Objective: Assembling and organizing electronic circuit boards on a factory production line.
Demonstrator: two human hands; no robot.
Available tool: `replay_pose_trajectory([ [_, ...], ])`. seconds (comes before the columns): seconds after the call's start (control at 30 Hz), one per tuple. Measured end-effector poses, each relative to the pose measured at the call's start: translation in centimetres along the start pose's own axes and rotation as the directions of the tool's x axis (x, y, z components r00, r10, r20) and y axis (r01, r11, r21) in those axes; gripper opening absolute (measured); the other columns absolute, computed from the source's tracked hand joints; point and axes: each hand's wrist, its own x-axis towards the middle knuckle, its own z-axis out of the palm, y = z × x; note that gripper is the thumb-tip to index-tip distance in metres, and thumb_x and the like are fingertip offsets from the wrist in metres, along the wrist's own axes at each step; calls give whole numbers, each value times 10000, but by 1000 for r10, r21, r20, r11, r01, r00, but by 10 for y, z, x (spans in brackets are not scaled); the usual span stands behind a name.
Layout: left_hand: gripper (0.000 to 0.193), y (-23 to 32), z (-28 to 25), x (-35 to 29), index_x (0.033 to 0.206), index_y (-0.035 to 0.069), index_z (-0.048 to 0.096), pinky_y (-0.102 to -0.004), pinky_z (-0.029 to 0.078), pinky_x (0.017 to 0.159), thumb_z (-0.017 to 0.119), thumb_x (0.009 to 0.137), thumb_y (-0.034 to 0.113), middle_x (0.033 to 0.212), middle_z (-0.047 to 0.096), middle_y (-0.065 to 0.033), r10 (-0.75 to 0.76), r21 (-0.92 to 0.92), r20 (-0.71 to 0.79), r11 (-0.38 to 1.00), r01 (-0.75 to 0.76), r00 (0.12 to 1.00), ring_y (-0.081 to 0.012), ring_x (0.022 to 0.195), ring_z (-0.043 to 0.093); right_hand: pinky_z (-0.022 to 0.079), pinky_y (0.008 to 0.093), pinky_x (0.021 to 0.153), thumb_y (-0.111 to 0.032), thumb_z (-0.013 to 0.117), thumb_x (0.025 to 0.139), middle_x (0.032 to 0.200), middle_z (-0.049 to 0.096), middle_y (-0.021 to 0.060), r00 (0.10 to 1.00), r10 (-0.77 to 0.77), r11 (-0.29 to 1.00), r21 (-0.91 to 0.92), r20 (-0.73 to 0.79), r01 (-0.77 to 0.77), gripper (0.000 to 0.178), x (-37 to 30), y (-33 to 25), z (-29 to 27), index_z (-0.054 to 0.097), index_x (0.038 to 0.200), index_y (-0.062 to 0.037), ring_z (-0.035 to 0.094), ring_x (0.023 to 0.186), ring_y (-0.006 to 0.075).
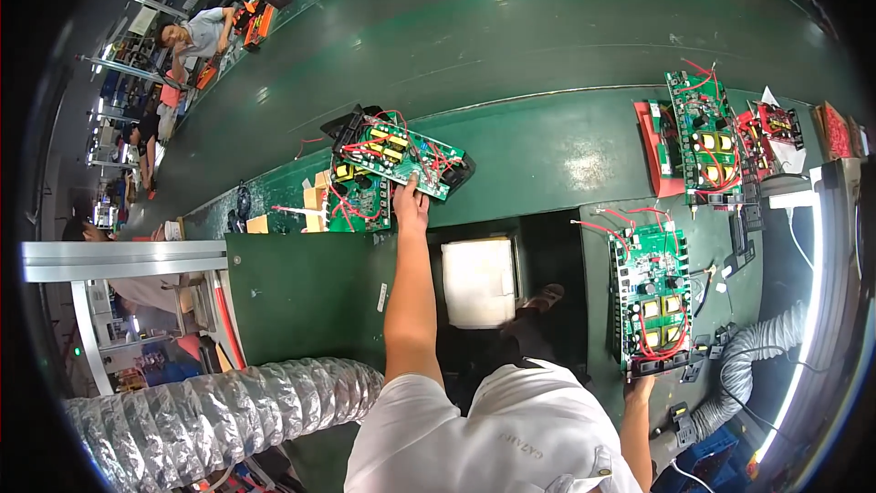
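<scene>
Right grip (639, 387), at the near end of the right-hand circuit board (659, 262); my fingers are hidden beneath it, so I cannot tell how far they close. This board's long axis runs away from me, over the right tabletop (598, 301). Small lettering marks my white shirt (493, 411); a white label (381, 298) sits on the green panel (301, 283). Farther off, my left grip (412, 204) touches the near edge of the tilted circuit board (415, 157), its closure unclear; that board slants from far left to near right, overlapping a lower board (372, 205).
</scene>
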Motion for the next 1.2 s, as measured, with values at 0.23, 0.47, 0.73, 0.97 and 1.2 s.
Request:
replay_pose_trajectory([
  [0.23,348,3,17,7,1119,120,535,-406,496,831,674,805,68,1091,591,-28,71,-61,-29,996,-73,997,-204,1003,592,412,249,506,-316,552,895,820,596,-40,991,-94,995,33,-92,97,235,-7,1,16,592,1063,-156,550,656,94],
  [0.47,398,6,21,8,1166,79,526,-420,533,806,639,795,-11,1080,595,-59,144,-162,90,978,-128,985,-222,972,605,402,240,476,-315,559,894,795,594,-41,999,-4,1000,1,-33,4,234,-23,-14,25,592,1051,-144,555,625,97],
  [0.73,382,5,16,11,1170,66,533,-413,526,834,617,806,-16,1097,581,-67,145,-197,159,974,-113,977,-229,998,592,484,257,533,-308,583,906,889,620,-25,1000,-15,996,-93,20,17,272,-15,-14,17,582,1146,-181,589,705,112],
  [0.97,302,7,26,1,1089,74,560,-392,521,869,634,811,-16,1039,588,-43,188,-215,187,966,-146,964,-217,985,598,454,252,493,-269,601,888,820,604,-29,999,-38,999,-33,8,38,227,-2,-7,3,599,1094,-175,560,636,104],
  [1.2,295,15,29,-12,1123,65,537,-411,510,891,612,842,11,1082,589,-68,195,-206,204,967,-153,959,-230,1002,594,379,232,417,-258,599,876,718,566,-36,993,-89,996,-2,-77,90,188,10,1,4,597,1052,-192,517,537,100],
])
